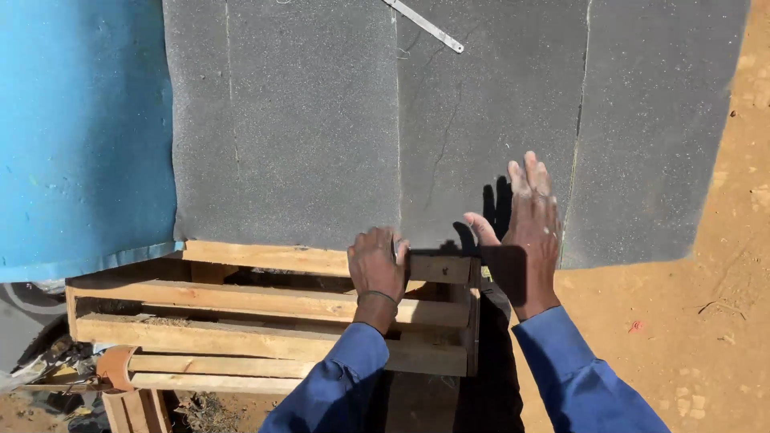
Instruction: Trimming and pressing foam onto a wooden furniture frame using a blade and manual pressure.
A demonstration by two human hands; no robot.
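A wooden slatted frame lies low in the head view, its far end under grey foam sheets. My left hand curls over the frame's top rail at the foam's edge, fingers closed on the wood. To its right, my right hand is flat with fingers spread, resting on or just above the near edge of the grey foam, casting a dark shadow. Both arms wear blue sleeves.
A blue foam sheet lies at the left beside the grey ones. A thin metal ruler rests on the grey foam at the top. Orange sandy ground stretches to the right. Scrap and a brown strap sit at lower left.
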